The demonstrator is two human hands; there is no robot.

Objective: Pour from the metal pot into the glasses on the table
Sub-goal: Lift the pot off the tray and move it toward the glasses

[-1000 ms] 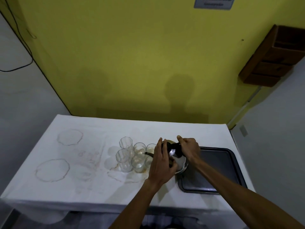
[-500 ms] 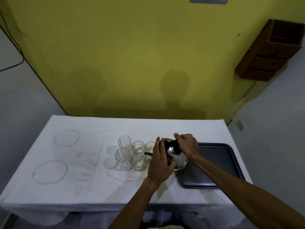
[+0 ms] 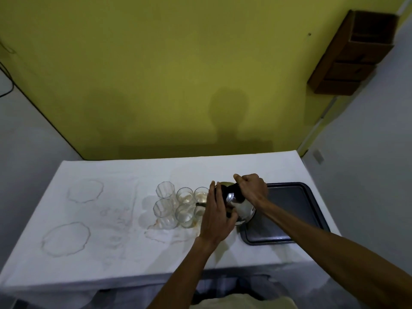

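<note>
Mid-pour: metal pot (image 3: pixel 239 207) tipped beside the glasses (image 3: pixel 178 205), gripped by right hand (image 3: pixel 252 189), left hand (image 3: pixel 216 216) fingers (image 3: pixel 211 197) curled steadying it. Next: probably shifting spout to an emptier glass.

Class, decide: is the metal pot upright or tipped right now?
Tipped. The metal pot leans left, spout over the glasses, with its round base facing the tray.

Six glasses (image 3: pixel 178 205), one metal pot (image 3: pixel 239 207), one dark tray (image 3: pixel 289 210), two hands.
</note>
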